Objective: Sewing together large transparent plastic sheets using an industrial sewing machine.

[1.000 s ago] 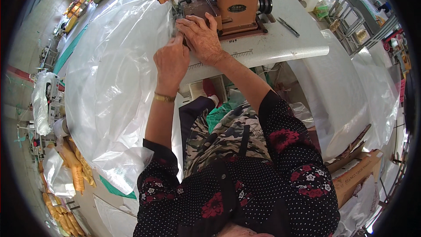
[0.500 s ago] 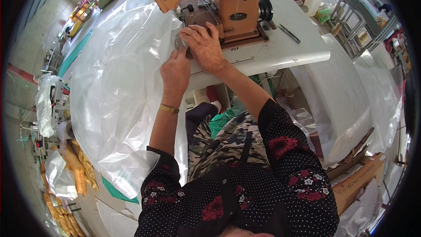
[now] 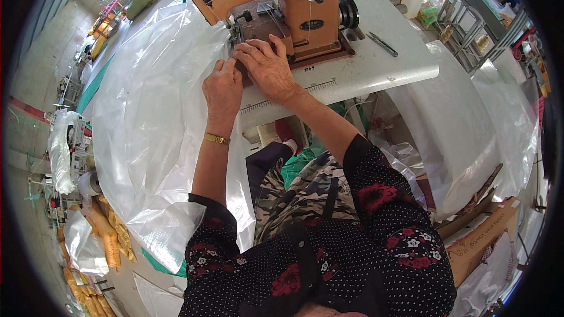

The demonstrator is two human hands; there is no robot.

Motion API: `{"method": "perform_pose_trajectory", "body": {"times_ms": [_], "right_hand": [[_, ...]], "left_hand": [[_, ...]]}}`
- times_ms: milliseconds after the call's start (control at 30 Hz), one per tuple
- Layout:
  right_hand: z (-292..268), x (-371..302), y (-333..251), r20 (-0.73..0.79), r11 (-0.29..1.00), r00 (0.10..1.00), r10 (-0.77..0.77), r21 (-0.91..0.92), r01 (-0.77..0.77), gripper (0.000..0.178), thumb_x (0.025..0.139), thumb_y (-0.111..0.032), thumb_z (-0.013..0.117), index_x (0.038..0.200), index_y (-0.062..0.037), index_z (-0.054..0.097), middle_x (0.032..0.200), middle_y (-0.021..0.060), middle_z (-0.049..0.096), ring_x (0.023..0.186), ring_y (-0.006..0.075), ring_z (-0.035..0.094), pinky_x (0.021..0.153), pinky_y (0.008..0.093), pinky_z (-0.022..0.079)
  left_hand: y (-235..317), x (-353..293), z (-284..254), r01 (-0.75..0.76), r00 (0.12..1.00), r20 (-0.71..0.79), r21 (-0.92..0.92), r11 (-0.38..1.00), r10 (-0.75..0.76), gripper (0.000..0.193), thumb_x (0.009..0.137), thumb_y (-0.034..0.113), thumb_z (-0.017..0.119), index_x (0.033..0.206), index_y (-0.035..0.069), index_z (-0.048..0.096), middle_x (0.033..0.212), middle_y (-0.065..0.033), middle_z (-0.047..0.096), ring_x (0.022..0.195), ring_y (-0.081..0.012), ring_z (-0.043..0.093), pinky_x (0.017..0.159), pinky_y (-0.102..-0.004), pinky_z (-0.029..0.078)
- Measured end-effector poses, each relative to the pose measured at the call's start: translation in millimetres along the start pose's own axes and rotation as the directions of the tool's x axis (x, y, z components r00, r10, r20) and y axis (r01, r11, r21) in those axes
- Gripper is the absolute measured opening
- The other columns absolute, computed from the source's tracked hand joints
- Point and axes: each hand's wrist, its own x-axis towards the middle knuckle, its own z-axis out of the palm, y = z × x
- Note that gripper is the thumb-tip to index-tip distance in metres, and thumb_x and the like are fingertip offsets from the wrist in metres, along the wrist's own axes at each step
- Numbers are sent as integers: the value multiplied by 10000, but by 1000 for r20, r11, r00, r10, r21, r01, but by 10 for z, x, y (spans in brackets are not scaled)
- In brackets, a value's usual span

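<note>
A brown sewing machine (image 3: 294, 14) stands on a pale worktable (image 3: 382, 67) ahead of me. Clear plastic sheeting (image 3: 158, 100) spreads in a wide, wrinkled heap to the left of it, its edge reaching the needle area. My left hand (image 3: 223, 89) is closed on that edge, just in front of the machine's arm end. Beside it, my right hand (image 3: 267, 70) lies over the edge at the machine's bed, fingers bent and pressing down; what is under the fingertips is hidden. Thread snips (image 3: 383, 44) rest on the table to the right of the machine.
An open cardboard box (image 3: 484, 232) and more plastic sheeting (image 3: 458, 147) are at the right. Farther right stands a metal frame rack (image 3: 479, 23). Yellow-brown rolled bundles (image 3: 106, 232) lie on the floor at the left. A foot in a red shoe (image 3: 285, 131) shows under the table.
My left hand has shifted slightly left and is a little farther from the right hand. The machine sits slightly lower and more to the left in view.
</note>
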Motion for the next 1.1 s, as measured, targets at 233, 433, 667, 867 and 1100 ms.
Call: {"method": "perform_pose_trajectory", "body": {"times_ms": [233, 433, 667, 867, 1100], "right_hand": [[-14, -15, 0, 24, 1000, 1000, -5, -30, 6, 444, 813, -101, 635, 1251, -126, 568, 1337, 8, 527, 1293, 202, 441, 1136, 518, 188], [-44, 18, -18, 15, 1000, 1000, -10, -7, 10, 454, 803, -94, 646, 1248, -126, 569, 1345, 2, 521, 1299, 204, 434, 1136, 522, 192], [-318, -309, 26, -107, 996, 992, -72, 35, 76, 461, 769, -73, 672, 1216, -138, 575, 1263, 6, 573, 1248, 220, 481, 1112, 517, 227], [-1032, -848, 924, -331, 858, 871, 363, -247, -451, 480, 739, -138, 732, 1192, -144, 574, 1228, 35, 580, 1203, 260, 489, 1055, 461, 267], [-1498, -1132, 1608, -137, 651, 796, 590, -503, -569, 491, 800, -282, 721, 1238, -106, 587, 1216, 75, 575, 1183, 283, 497, 1036, 470, 322]], "left_hand": [[18, 1, 7, 2, 1000, -7, 5, 1000, -2, 103, 838, 77, 595, 932, 36, 594, 917, -128, 632, 744, -350, 641, 663, -442, 512], [46, -25, -29, 54, 998, -35, 118, 992, -50, 107, 816, 54, 597, 904, 51, 537, 906, -103, 609, 807, -320, 642, 653, -447, 506], [-110, -5, 29, 55, 996, -80, 227, 972, -38, 67, 807, 40, 586, 850, 74, 548, 848, -84, 609, 823, -293, 650, 645, -442, 521], [-294, 109, 113, 77, 991, -125, 220, 972, -50, 65, 790, 25, 573, 821, 81, 571, 817, -90, 620, 813, -297, 659, 646, -448, 527], [-495, 277, 240, 100, 990, -120, 214, 972, -76, 103, 847, 49, 540, 914, 77, 612, 764, -139, 658, 755, -361, 659, 646, -478, 509]]}}
